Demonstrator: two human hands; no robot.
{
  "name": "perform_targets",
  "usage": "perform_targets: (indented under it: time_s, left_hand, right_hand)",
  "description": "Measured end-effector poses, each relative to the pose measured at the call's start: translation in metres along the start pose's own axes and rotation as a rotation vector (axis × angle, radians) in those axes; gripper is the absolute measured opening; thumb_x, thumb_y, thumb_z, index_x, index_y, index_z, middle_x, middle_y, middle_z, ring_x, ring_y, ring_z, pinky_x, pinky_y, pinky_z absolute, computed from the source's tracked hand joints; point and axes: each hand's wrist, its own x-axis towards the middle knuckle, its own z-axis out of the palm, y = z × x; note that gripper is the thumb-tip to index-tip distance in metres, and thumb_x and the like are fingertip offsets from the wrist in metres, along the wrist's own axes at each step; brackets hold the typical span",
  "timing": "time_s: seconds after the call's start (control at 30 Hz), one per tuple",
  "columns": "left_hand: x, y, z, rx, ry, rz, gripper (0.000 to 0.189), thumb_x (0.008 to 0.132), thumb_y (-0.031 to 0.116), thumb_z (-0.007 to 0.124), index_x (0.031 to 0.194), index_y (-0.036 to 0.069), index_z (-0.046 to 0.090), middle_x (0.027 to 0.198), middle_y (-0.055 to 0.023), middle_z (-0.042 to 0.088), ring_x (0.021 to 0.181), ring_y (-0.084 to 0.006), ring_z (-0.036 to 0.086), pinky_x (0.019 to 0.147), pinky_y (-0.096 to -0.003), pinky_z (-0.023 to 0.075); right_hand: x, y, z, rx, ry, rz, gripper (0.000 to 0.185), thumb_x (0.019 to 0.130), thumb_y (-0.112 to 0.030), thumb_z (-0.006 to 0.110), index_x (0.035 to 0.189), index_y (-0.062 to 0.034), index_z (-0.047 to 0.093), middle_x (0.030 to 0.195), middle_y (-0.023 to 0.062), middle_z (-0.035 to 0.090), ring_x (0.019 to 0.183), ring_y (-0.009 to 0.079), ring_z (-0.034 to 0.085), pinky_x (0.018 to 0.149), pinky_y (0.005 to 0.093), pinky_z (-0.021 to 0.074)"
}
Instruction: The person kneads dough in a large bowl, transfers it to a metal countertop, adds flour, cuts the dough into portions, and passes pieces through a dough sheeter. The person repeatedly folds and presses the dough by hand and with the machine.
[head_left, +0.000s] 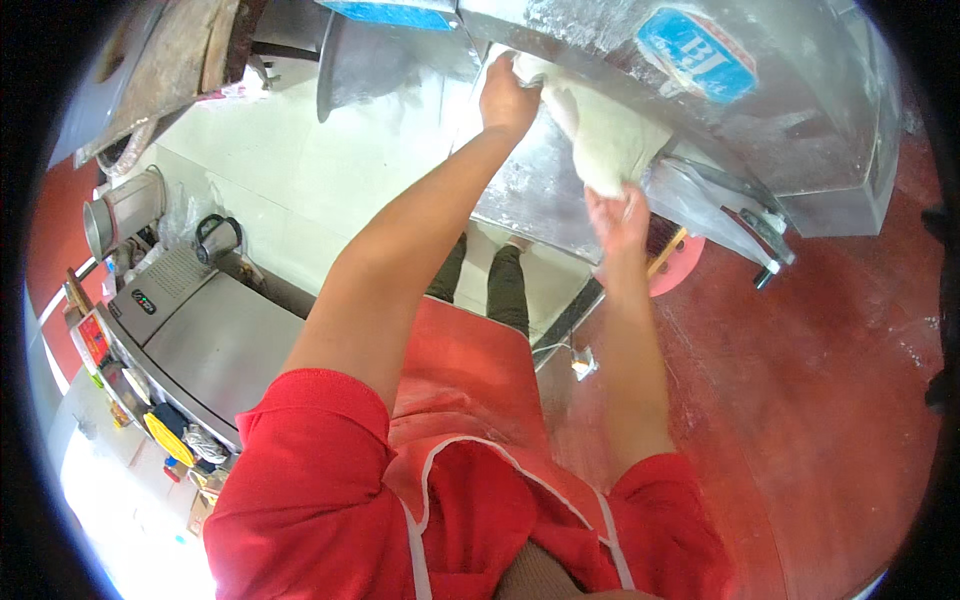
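A large piece of pale dough (611, 135) hangs in front of a floury metal machine (720, 127), above its steel tray (532, 187). Near the top centre my left hand (510, 94) grips the dough's upper left end. My right hand (621, 214) pinches the lower edge of the same dough, its fingertips pressed together. The upper edge of the dough lies close against the machine's housing and is partly hidden there.
A round-edged steel pan or guard (375, 67) stands left of the tray. To the right are a clear plastic bag (705, 202) and a machine handle (765, 236). A steel appliance (225, 330) and a metal pitcher (124, 214) are at the left.
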Motion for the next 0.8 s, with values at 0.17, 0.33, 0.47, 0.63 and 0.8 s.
perform_targets:
  time_s: [0.17, 0.33, 0.47, 0.63, 0.8]
  left_hand:
    - [0.024, 0.001, 0.010, 0.696, -0.222, 0.551, 0.052, 0.082, 0.029, 0.071, 0.127, 0.009, 0.056, 0.118, -0.0145, 0.060, 0.101, -0.0345, 0.063, 0.088, -0.0441, 0.0517]
    - [0.017, -0.017, -0.001, 0.818, -0.514, 0.458, 0.051, 0.085, 0.036, 0.065, 0.132, 0.016, 0.054, 0.134, -0.0054, 0.053, 0.121, -0.0288, 0.055, 0.096, -0.0485, 0.0471]
    - [-0.007, -0.025, -0.021, 0.798, -0.633, 0.418, 0.050, 0.083, 0.036, 0.071, 0.126, 0.014, 0.059, 0.130, -0.0085, 0.055, 0.116, -0.0308, 0.057, 0.092, -0.0479, 0.0496]
    - [0.026, 0.003, -0.015, 0.551, -0.197, 0.760, 0.035, 0.083, 0.029, 0.069, 0.113, 0.011, 0.065, 0.113, -0.0144, 0.063, 0.099, -0.0318, 0.064, 0.081, -0.0431, 0.0531]
    - [0.077, 0.025, 0.025, 0.736, -0.312, 0.638, 0.028, 0.081, 0.025, 0.068, 0.105, 0.011, 0.068, 0.102, -0.0120, 0.067, 0.089, -0.0293, 0.066, 0.076, -0.0440, 0.0531]
  right_hand:
    - [-0.049, 0.008, -0.058, -0.303, 0.195, -0.014, 0.043, 0.084, -0.007, 0.055, 0.127, -0.0046, 0.053, 0.124, 0.0113, 0.061, 0.111, 0.0253, 0.060, 0.094, 0.0447, 0.0495]
    - [-0.016, -0.026, -0.036, -1.389, 0.171, -0.236, 0.043, 0.086, -0.015, 0.061, 0.125, 0.0013, 0.056, 0.118, 0.0162, 0.063, 0.105, 0.0278, 0.061, 0.086, 0.0400, 0.0510]
    - [0.036, -0.044, 0.022, -2.002, 0.199, -1.186, 0.048, 0.083, -0.025, 0.069, 0.118, 0.0062, 0.058, 0.122, 0.0277, 0.057, 0.117, 0.0422, 0.051, 0.099, 0.0502, 0.0407]
    - [0.132, -0.067, 0.092, -2.045, 0.087, -1.666, 0.044, 0.082, -0.029, 0.071, 0.114, 0.0005, 0.063, 0.117, 0.0219, 0.063, 0.112, 0.0398, 0.057, 0.095, 0.0482, 0.0449]
    - [0.184, -0.062, 0.081, -1.928, 0.071, -1.714, 0.041, 0.084, -0.034, 0.069, 0.111, -0.0032, 0.065, 0.116, 0.0185, 0.065, 0.113, 0.0381, 0.057, 0.097, 0.0473, 0.0446]
